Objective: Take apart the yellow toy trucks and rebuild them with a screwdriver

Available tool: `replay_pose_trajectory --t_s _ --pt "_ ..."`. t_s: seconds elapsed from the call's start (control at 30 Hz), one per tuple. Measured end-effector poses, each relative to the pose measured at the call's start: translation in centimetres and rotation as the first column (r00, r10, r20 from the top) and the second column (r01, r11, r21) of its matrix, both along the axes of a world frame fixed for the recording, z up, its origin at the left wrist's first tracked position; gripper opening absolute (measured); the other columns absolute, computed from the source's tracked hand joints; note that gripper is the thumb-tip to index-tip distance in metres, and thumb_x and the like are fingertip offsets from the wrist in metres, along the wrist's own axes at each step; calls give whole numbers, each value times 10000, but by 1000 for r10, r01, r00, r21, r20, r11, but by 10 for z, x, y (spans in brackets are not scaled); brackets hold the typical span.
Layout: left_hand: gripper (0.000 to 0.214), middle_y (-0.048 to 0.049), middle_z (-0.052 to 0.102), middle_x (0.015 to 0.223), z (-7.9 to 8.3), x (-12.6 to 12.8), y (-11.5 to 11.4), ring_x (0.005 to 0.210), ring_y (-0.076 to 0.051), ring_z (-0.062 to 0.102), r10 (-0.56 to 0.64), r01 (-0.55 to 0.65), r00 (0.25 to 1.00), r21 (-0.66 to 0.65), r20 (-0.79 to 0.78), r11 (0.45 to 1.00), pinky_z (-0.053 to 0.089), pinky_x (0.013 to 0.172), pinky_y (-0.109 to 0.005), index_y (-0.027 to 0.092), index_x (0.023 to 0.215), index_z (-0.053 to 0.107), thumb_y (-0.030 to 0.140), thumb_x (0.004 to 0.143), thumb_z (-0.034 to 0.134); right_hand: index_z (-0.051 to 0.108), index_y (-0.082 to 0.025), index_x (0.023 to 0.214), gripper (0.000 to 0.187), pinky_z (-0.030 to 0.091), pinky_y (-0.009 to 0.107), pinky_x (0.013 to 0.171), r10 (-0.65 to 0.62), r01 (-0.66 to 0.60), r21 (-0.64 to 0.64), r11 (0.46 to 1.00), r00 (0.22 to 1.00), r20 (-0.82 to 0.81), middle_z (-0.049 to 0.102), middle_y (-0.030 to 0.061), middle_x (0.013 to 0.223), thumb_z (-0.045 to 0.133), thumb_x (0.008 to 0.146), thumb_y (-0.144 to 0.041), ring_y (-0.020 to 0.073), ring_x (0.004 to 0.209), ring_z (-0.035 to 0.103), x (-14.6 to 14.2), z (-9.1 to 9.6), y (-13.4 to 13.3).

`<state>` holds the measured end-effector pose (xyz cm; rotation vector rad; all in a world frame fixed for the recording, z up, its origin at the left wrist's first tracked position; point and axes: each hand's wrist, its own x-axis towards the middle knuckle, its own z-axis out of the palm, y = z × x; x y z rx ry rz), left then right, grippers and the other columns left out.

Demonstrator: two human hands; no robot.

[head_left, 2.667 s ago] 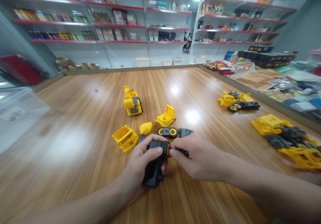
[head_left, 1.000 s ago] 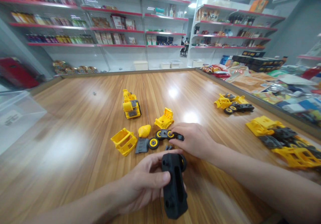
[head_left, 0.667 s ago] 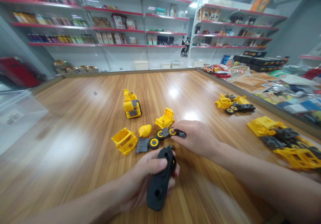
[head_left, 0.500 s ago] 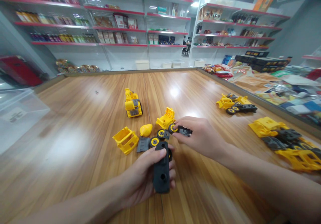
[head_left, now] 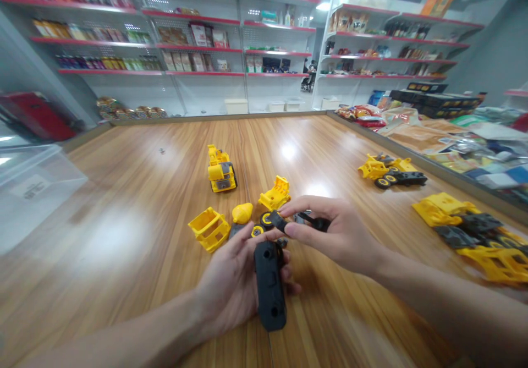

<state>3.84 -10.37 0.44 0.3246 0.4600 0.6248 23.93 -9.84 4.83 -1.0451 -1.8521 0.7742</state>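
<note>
My left hand cradles a black toy-vehicle chassis, an elongated piece with round holes near both ends. Its thumb is raised off the chassis, and the piece rests against the fingers. My right hand pinches a small black toy wheel, seen edge-on, just above the chassis's far end. Beyond the hands lie a yellow cab-like frame, a yellow drum, a yellow bucket-shaped part and a yellow-hubbed wheel. A grey part beneath the drum is partly hidden by my left hand.
An assembled yellow toy excavator stands farther back on the wooden table. More yellow and black toy parts lie at the right, near a partly built toy vehicle. A clear plastic bin is at the left; packaged goods border the right side.
My right hand has lifted a wheel from among the parts toward the chassis. My left thumb has come off the chassis, which now sits slightly lower and more tilted.
</note>
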Motion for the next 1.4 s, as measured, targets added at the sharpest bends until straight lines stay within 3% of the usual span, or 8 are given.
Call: replay_pose_trajectory --t_s 0.13,0.27,0.4,0.53,0.73,1.07,1.2,1.4 --pt "252 -132 665 941 3 -2 1 804 -243 655 46 -46 999 -1 6 999 492 919 -533 110 1048 656 259 914 504 718 -200 1019 229 545 320 724 2 -12 -174 985 999 -54 736 47 956 673 866 -365 201 843 688 1 -2 -1" --pt "210 -120 687 951 3 0 0 832 -241 671 125 -123 990 37 -57 992 502 944 -573 103 1045 669 211 910 551 711 -190 1021 232 550 332 772 42 -61 -196 979 994 -100 731 55 972 671 871 -363 206 879 686 1 -2 -2" --pt "233 -111 707 952 4 1 0 820 -223 692 167 -163 983 57 -82 985 543 928 -548 105 1094 663 226 928 554 697 -175 1023 206 553 365 863 76 -91 -120 989 990 -122 729 72 1018 677 867 -309 223 965 685 0 -2 -3" --pt "212 -109 718 929 7 1 1 772 -215 713 177 -174 976 37 -127 984 588 863 -481 101 1051 664 239 942 547 687 -172 1034 178 557 369 878 122 -119 44 992 990 -76 725 83 1017 666 865 -225 209 962 687 0 -2 -2" --pt "195 -88 716 911 6 0 2 725 -210 717 162 -161 978 19 -134 987 604 799 -459 129 1030 656 274 930 573 686 -169 1027 197 557 348 865 131 -136 276 952 991 35 713 98 1023 676 832 -141 192 950 679 0 2 -2" --pt "187 -64 676 822 4 1 3 689 -202 679 152 -150 966 24 -211 988 600 638 -378 150 1031 640 283 909 593 681 -150 1032 204 560 341 883 141 -190 362 913 977 157 682 114 1050 673 828 -129 190 972 665 2 -1 -1" --pt "189 -52 670 785 6 2 2 647 -181 668 154 -156 960 8 -233 988 554 564 -281 156 1025 630 276 879 628 669 -174 1023 185 564 344 875 163 -221 357 908 969 184 669 110 1053 671 839 -157 191 974 655 1 -2 -2" --pt "158 -53 678 779 10 4 2 603 -160 650 170 -179 954 -17 -246 984 525 563 -256 151 1001 632 249 879 612 669 -169 1010 181 561 337 864 176 -226 323 919 968 177 660 114 1057 680 830 -163 189 965 653 -1 -2 -2"
